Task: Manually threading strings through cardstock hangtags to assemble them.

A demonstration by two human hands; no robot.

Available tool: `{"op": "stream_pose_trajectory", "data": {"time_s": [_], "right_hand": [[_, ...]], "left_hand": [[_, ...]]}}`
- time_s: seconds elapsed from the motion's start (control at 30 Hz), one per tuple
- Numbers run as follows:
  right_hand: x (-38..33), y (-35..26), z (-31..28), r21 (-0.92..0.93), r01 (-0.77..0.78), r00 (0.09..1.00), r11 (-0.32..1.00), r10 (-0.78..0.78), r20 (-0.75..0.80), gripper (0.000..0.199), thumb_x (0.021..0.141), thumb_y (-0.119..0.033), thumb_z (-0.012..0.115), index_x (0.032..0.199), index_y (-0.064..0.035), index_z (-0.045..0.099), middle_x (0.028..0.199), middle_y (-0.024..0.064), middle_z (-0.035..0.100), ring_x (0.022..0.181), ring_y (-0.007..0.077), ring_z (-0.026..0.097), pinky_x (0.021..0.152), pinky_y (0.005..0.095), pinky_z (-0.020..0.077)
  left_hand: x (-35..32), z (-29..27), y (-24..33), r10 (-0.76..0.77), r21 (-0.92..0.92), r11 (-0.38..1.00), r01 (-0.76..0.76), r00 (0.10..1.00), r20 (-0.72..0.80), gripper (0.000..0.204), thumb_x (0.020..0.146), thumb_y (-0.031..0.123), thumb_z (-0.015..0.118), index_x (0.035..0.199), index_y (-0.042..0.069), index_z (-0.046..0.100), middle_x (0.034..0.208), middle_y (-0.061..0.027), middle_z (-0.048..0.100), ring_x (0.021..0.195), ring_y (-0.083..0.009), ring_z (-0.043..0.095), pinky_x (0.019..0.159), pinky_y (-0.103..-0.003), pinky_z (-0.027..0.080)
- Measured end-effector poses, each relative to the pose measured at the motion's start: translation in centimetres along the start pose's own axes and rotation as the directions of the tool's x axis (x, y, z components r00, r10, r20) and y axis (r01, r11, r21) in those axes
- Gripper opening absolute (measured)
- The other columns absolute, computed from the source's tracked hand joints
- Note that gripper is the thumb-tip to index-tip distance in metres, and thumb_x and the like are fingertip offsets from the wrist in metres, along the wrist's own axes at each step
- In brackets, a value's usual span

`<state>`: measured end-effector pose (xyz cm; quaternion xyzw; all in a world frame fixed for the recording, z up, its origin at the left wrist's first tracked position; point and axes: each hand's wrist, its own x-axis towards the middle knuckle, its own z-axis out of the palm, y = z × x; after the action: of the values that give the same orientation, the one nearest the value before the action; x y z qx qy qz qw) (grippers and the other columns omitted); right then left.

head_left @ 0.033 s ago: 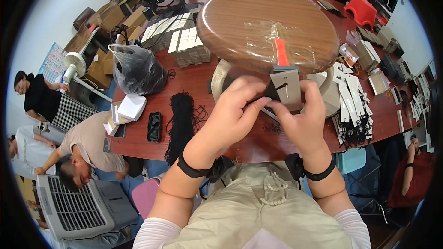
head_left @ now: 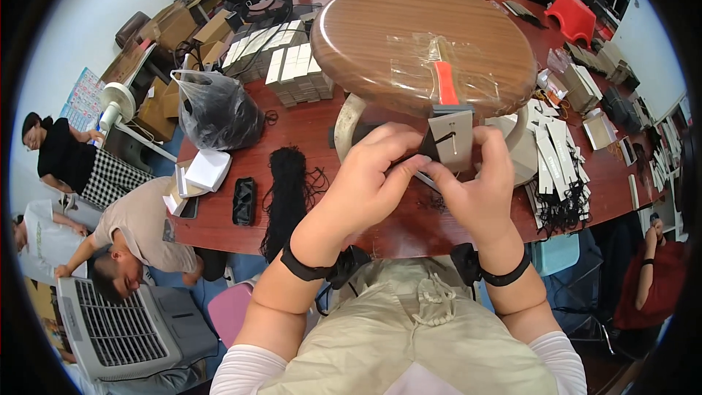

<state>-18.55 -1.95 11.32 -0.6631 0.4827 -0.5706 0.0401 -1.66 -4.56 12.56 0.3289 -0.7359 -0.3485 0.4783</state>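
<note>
Both hands are together at the near edge of a round wood-patterned stool (head_left: 420, 40). Between them stands a small pale grey card box (head_left: 451, 135) with a dark side, and a short black cord passes through its face. My left hand (head_left: 376, 164) is closed, with thumb and fingers pinching the box's dark left side. My right hand (head_left: 479, 183) is closed round its right and lower edge. The thumbs almost meet below the box. An orange-red handled tool (head_left: 444, 82) is taped to the stool top, just behind the box. The fingertips behind the box are hidden.
On the reddish table (head_left: 351, 230) lie a bundle of black cords (head_left: 287, 194), a black pouch (head_left: 244, 201) and a dark plastic bag (head_left: 219, 113). White box stacks (head_left: 300, 73) stand at far left. Pale tags with black cords (head_left: 559, 168) lie at right. Other people sit or stand around.
</note>
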Motion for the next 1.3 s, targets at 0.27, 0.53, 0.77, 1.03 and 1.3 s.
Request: {"op": "stream_pose_trajectory", "data": {"time_s": [0.27,0.53,0.77,1.03,1.3], "right_hand": [[-0.8,0.3,0.0,0.175,-0.093,0.995,0.980,0.096,-0.006,0.035,0.066,-0.008,0.080,0.090,-0.0012,0.056,0.077,0.0102,0.062,0.061,0.0243,0.059,0.059,0.0312,0.0482],[0.0,-0.7,-2.5,0.097,-0.033,0.990,0.995,0.019,0.137,0.020,0.070,-0.003,0.074,0.084,0.0009,0.061,0.074,0.0124,0.061,0.062,0.0248,0.057,0.059,0.0328,0.0452],[0.6,-2.9,-6.1,0.249,-0.478,0.797,0.842,0.297,0.526,0.035,0.074,-0.005,0.070,0.105,0.0040,0.058,0.086,0.0095,0.065,0.078,0.0190,0.062,0.071,0.0310,0.0488],[1.2,-0.9,-4.8,0.570,-0.793,0.566,0.216,-0.087,0.820,0.049,0.081,-0.005,0.062,0.125,0.0039,0.043,0.091,0.0166,0.064,0.075,0.0218,0.062,0.068,0.0342,0.0479],[1.0,-2.7,-5.3,-0.191,0.360,0.855,0.913,-0.241,0.459,0.044,0.076,-0.006,0.066,0.118,-0.0016,0.054,0.080,0.0127,0.061,0.069,0.0322,0.058,0.060,0.0400,0.0459]], "left_hand": [[0.2,-0.1,-0.8,0.008,-0.119,0.993,-0.005,1.000,0.024,0.017,0.075,0.001,0.069,0.088,-0.003,0.060,0.085,-0.0088,0.057,0.074,-0.0172,0.055,0.066,-0.028,0.047],[0.1,-0.3,-0.1,0.063,0.034,0.997,-0.065,0.996,0.059,0.013,0.078,-0.002,0.065,0.091,-0.003,0.061,0.087,-0.0099,0.059,0.077,-0.0198,0.059,0.067,-0.029,0.048],[-0.2,-0.3,0.2,0.078,0.049,0.996,-0.079,0.996,0.031,0.019,0.079,-0.003,0.064,0.097,-0.001,0.059,0.089,-0.0087,0.057,0.081,-0.0173,0.058,0.067,-0.028,0.048],[-2.0,-1.1,1.9,-0.188,-0.443,0.865,0.235,0.971,0.148,0.016,0.086,0.005,0.061,0.100,0.000,0.056,0.088,-0.0048,0.054,0.082,-0.0106,0.053,0.070,-0.025,0.044],[-2.4,-2.6,2.4,-0.041,-0.193,0.978,0.080,0.979,0.202,0.014,0.090,0.011,0.057,0.086,-0.001,0.061,0.077,-0.0064,0.058,0.071,-0.0141,0.054,0.064,-0.027,0.043]]}}
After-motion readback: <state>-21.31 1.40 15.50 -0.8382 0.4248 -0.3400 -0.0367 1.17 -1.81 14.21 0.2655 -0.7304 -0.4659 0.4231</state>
